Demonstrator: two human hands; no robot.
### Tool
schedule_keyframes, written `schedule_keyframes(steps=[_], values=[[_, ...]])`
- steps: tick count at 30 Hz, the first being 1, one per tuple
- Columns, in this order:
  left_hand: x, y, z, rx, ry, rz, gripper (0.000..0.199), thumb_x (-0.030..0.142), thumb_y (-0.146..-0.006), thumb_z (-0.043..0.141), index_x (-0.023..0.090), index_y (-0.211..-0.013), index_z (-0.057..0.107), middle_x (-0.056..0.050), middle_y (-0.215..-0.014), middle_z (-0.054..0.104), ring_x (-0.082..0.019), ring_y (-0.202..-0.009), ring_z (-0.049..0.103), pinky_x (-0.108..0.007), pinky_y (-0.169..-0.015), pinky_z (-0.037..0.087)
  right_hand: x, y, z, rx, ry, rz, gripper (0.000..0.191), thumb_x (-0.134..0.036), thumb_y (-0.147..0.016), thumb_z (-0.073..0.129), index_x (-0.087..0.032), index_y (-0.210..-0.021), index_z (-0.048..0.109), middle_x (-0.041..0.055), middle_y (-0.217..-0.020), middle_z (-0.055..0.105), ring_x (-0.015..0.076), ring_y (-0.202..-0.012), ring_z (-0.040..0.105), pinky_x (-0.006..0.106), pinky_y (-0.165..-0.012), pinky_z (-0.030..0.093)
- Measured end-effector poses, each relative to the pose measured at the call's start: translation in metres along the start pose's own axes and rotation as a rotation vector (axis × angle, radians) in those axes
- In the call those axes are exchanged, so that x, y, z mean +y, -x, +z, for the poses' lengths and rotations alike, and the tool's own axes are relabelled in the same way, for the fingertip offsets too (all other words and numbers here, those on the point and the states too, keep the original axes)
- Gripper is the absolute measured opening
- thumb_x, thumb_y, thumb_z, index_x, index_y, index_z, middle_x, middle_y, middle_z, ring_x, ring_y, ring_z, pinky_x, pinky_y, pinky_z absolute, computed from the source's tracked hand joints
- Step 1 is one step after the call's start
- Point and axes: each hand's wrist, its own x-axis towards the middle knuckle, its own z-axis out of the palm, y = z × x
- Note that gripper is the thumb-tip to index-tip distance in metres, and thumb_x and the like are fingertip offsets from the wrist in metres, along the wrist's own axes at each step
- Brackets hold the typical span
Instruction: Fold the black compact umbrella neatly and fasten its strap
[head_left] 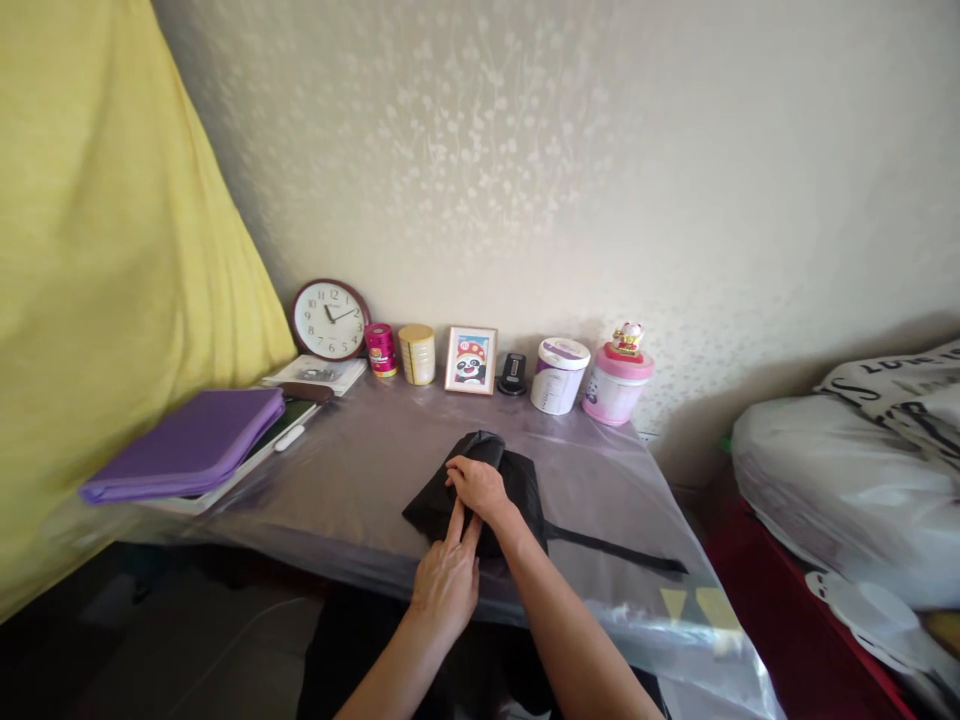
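Observation:
A folded piece of black fabric (525, 490) with a long strap (615, 548) lies near the front of the table; whether it is a bag or a garment I cannot tell. My right hand (480, 487) is on top of it, fingers curled over a raised fold of the cloth. Just below and left, my left hand (448, 580) reaches onto the fabric with two fingers stretched out and slightly apart, their tips close under the right hand. The strap trails off to the right across the tabletop.
Plastic film covers the table (360, 480). Along the wall stand a clock (331, 320), cans, a framed panda picture (471, 360), a white tub (559, 378) and a pink tub (616, 388). A purple folder (187, 440) lies left; stuffed bags (832, 480) sit right.

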Motion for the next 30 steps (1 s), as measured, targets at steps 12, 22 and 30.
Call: schedule_keyframes(steps=[12,22,30], values=[[-0.001,-0.005,0.007,-0.025,0.088,-0.053,0.061,0.013,-0.083,0.036,0.021,-0.14,0.016,-0.013,-0.147,0.014,-0.016,-0.081,0.064,-0.025,-0.067,0.049,0.041,0.032,-0.003,0.219,-0.165,-0.583,0.027,-0.027,-0.09,0.04,-0.021,-0.101,0.064,0.0049,-0.101,0.067,0.017,-0.109,0.052,0.037,-0.096,0.038],[0.0,-0.009,0.005,-0.067,0.128,-0.104,0.07,0.013,-0.08,0.038,0.026,-0.141,0.007,-0.011,-0.148,0.011,-0.015,-0.081,0.064,-0.024,-0.064,0.048,0.075,-0.059,-0.001,0.167,0.03,-0.311,0.028,-0.024,-0.089,0.039,-0.022,-0.097,0.065,0.0036,-0.108,0.065,0.0158,-0.112,0.051,0.033,-0.098,0.033],[0.0,-0.009,0.001,-0.09,0.179,-0.151,0.068,0.015,-0.08,0.037,0.014,-0.141,0.007,-0.014,-0.147,0.015,-0.019,-0.093,0.061,-0.027,-0.074,0.047,0.083,-0.056,-0.008,0.373,0.089,0.03,0.032,-0.027,-0.09,0.032,-0.015,-0.103,0.059,0.0124,-0.107,0.062,0.0202,-0.105,0.053,0.035,-0.094,0.033]])
